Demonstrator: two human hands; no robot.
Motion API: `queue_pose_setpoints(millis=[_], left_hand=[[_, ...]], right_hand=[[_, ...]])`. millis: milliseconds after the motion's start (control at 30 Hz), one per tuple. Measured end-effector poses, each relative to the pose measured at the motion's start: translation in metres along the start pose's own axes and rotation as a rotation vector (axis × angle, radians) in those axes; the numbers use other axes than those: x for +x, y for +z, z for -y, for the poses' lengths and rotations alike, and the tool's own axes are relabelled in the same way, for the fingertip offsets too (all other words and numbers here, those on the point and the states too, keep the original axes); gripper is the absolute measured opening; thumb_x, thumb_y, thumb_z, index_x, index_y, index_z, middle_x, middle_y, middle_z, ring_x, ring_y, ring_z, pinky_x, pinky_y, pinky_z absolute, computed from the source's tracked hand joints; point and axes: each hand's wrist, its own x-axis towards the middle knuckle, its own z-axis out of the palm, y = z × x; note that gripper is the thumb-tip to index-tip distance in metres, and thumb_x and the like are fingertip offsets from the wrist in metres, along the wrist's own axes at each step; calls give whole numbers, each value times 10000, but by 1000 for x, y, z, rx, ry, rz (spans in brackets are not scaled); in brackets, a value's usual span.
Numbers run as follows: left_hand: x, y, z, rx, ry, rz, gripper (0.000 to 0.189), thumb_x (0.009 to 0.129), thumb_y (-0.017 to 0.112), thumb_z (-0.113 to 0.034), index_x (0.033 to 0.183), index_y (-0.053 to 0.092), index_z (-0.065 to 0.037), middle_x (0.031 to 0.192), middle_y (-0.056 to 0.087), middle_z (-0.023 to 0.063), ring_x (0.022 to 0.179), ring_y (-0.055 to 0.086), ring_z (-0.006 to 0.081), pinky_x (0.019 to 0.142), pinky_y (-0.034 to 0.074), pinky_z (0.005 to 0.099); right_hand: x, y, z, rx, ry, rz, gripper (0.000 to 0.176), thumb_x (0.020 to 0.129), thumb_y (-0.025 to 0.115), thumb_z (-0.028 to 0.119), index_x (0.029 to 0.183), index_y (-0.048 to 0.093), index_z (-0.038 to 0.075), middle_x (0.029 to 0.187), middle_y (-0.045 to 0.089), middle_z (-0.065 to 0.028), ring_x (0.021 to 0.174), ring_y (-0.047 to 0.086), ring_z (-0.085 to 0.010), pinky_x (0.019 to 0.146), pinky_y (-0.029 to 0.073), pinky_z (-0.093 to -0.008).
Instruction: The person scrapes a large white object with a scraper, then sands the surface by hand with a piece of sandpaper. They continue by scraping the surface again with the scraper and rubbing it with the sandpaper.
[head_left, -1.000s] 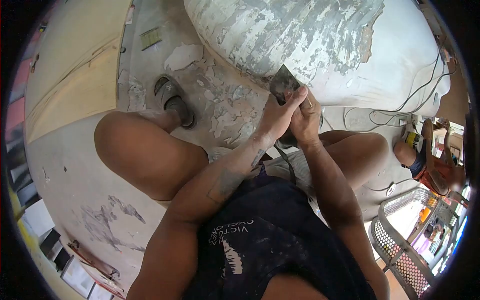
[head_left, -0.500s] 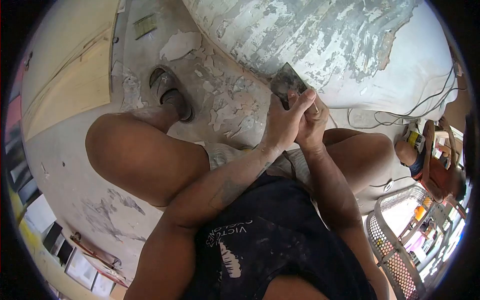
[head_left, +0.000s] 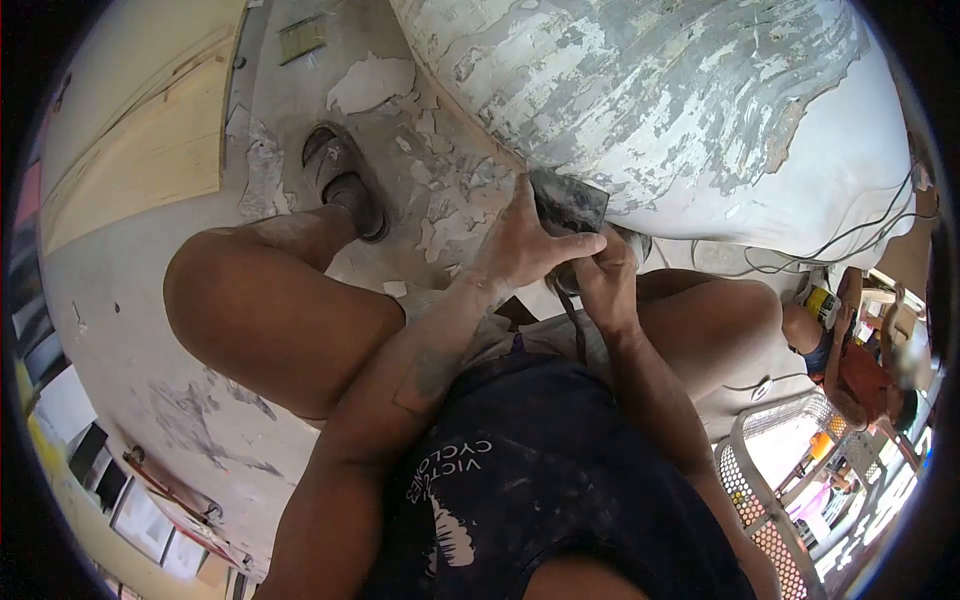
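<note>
A dark, flat, rectangular scraper (head_left: 572, 200) is held between my two hands, close to the foot of the peeling wall. My left hand (head_left: 520, 240) wraps round the near left side of it, fingers along its left edge and thumb stretched across toward my other thumb. My right hand (head_left: 608, 280) is closed at its near right end; the handle, if there is one, is hidden by the fingers. The wall (head_left: 640, 110) beyond shows scraped grey and white patches with loose paint edges.
Paint flakes (head_left: 455, 215) litter the floor near my sandalled foot (head_left: 345, 180). Cables (head_left: 800, 250) run along the wall's base at the right. Another person (head_left: 860, 370) sits there, near a perforated grey chair (head_left: 760, 500). A wooden board (head_left: 150, 130) stands left.
The scraper has turned and come down slightly, nearer my body. My left hand has shifted left and spread its thumb; my right hand has lowered. The view has tilted a little.
</note>
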Motion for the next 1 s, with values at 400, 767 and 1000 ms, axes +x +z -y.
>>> queue_pose_setpoints(millis=[400,767,1000], left_hand=[[-1,-7,-6,-44,-10,-160,656,1093,415,-533,1440,490,18,1351,588,249,1241,572,376,1062,434,440],[5,1,-13,-24,155,-333,681,1065,497,-530,1342,506,92,1240,629,330,1164,608,486,962,484,511],[2,1,-20,193,82,-365,698,1050,523,-537,1326,499,103,1226,611,358,1155,615,487,975,475,512]], right_hand=[[13,22,19,74,-13,-62,375,1042,651,289,1189,653,-55,915,739,-145,753,693,-197,635,572,-339],[18,33,20,422,107,-41,302,1064,622,272,1146,672,-15,911,713,-70,726,645,-134,561,536,-297],[16,39,23,559,94,-43,254,1095,577,235,1136,683,8,964,707,1,859,603,-75,758,511,-262]])
